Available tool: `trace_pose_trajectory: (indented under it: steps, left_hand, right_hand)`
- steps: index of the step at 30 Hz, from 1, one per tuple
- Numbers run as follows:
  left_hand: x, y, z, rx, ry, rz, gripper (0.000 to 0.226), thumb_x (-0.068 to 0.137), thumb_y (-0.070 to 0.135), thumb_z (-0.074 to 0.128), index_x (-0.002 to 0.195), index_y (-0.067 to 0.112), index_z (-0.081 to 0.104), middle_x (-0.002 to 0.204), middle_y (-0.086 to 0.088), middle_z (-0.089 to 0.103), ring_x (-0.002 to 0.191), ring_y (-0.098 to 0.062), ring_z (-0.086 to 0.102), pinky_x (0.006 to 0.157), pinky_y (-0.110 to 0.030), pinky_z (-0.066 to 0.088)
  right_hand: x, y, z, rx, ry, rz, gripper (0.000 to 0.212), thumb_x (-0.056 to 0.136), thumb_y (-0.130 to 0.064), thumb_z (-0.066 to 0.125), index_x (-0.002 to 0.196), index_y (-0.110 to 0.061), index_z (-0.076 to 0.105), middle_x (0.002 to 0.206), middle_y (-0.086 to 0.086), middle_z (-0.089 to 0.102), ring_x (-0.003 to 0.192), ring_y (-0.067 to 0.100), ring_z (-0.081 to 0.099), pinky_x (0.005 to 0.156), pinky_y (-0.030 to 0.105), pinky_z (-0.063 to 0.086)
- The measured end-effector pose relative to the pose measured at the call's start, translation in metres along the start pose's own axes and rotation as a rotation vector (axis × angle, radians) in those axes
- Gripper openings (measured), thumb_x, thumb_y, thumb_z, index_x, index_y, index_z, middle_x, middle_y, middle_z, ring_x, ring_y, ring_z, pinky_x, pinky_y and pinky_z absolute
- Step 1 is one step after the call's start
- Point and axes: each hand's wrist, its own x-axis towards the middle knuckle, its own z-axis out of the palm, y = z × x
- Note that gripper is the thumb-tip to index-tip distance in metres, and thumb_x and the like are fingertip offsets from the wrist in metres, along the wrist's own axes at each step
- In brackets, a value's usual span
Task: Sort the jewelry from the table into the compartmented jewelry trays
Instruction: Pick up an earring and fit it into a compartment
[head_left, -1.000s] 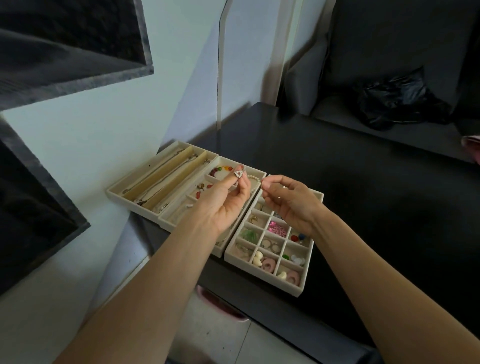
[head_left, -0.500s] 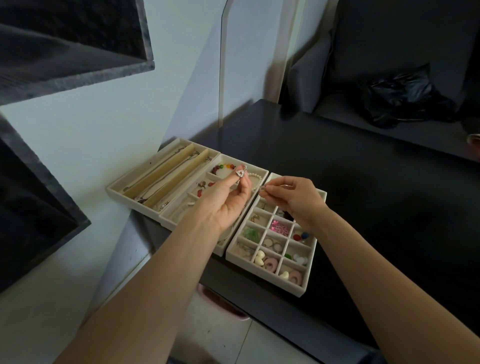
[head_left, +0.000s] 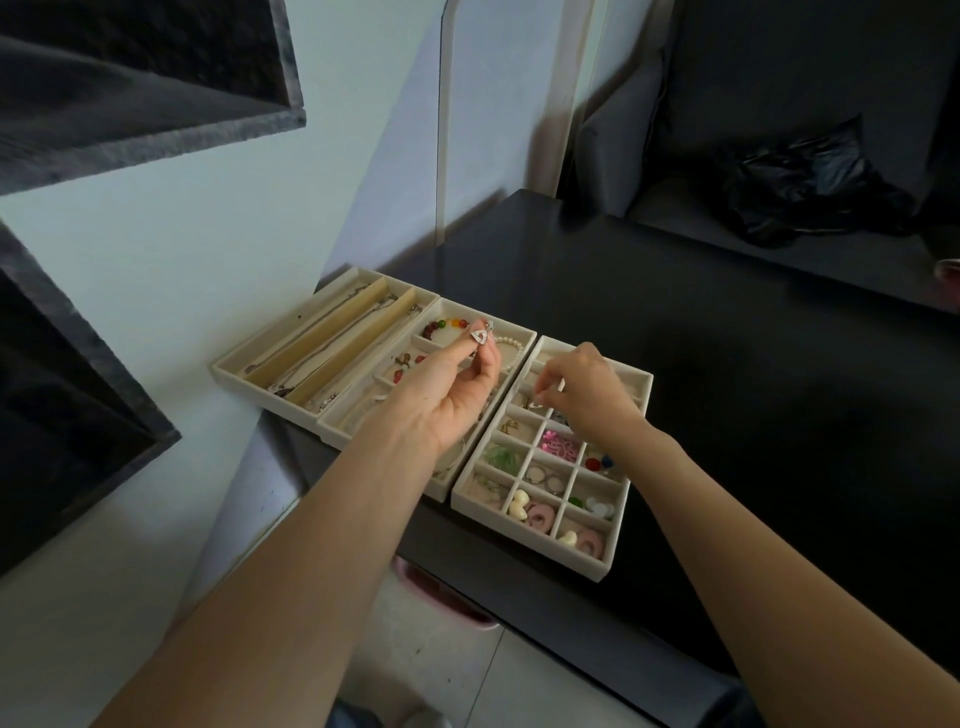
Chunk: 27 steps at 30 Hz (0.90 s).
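Three cream jewelry trays sit side by side at the black table's left end. The left tray (head_left: 291, 338) has long slots with chains. Above the middle tray (head_left: 519, 332), which holds bead bracelets, my left hand (head_left: 447, 389) pinches a small silver triangular earring (head_left: 480, 335) between thumb and fingertips. The right tray (head_left: 618, 566) is a grid of small cells with earrings, rings and pink pieces. My right hand (head_left: 587, 389) reaches down into its upper cells, fingertips curled together at a small silver piece (head_left: 535, 404); whether it still holds that piece is unclear.
The black table (head_left: 727, 415) stretches to the right of the trays. A dark sofa with a black bag (head_left: 800, 192) stands behind it. Dark shelves (head_left: 130, 104) jut out from the wall at the left. A pink bin (head_left: 441, 597) sits on the floor under the table edge.
My right hand has dropped from beside the left hand down into the upper cells of the grid tray. The left hand has stayed in place with the earring.
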Motion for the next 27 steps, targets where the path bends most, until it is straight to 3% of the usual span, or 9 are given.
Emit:
trace_pose_trajectory:
  steps: [3,8,13,19,27]
  left_hand:
    - [0.000,-0.001,0.000,0.015,0.002,0.005,0.022,0.088,-0.002,0.057,0.111,-0.003,0.056,0.088,-0.017,0.058,0.076,-0.016,0.058,0.060,-0.019,0.056]
    - [0.002,0.001,-0.001,0.027,-0.009,0.004,0.023,0.087,-0.001,0.058,0.110,-0.004,0.056,0.087,-0.017,0.058,0.074,-0.016,0.059,0.056,-0.019,0.056]
    - [0.003,0.003,-0.002,0.034,-0.010,0.006,0.028,0.086,-0.001,0.059,0.113,-0.003,0.055,0.089,-0.017,0.058,0.074,-0.015,0.059,0.056,-0.019,0.056]
    - [0.004,0.002,-0.003,0.045,-0.006,0.003,0.024,0.085,-0.002,0.060,0.108,-0.003,0.057,0.087,-0.017,0.059,0.073,-0.016,0.060,0.055,-0.019,0.056]
    - [0.002,0.002,-0.001,0.055,0.008,0.007,0.011,0.086,-0.002,0.059,0.097,-0.003,0.060,0.089,-0.017,0.059,0.073,-0.016,0.059,0.058,-0.019,0.056]
  right_hand:
    - [0.004,-0.004,0.002,-0.110,-0.031,0.052,0.009,0.090,-0.014,0.062,0.097,-0.012,0.066,0.113,0.003,0.036,0.081,0.011,0.046,0.071,0.025,0.042]
    - [0.012,-0.014,0.006,-0.215,-0.034,0.154,0.009,0.090,-0.010,0.059,0.098,-0.007,0.063,0.115,0.010,0.041,0.077,0.018,0.052,0.069,0.030,0.048]
    - [0.013,-0.018,0.008,-0.283,-0.008,0.129,0.015,0.090,-0.008,0.059,0.105,-0.007,0.061,0.116,0.012,0.045,0.082,0.021,0.053,0.074,0.033,0.051]
    - [0.015,-0.013,0.011,-0.241,0.012,0.118,0.010,0.088,-0.006,0.061,0.097,-0.008,0.065,0.108,0.010,0.054,0.078,0.020,0.059,0.067,0.033,0.053]
    - [0.018,-0.007,0.011,-0.126,0.009,0.113,0.009,0.086,-0.009,0.065,0.092,-0.009,0.071,0.095,0.007,0.062,0.079,0.019,0.062,0.073,0.034,0.056]
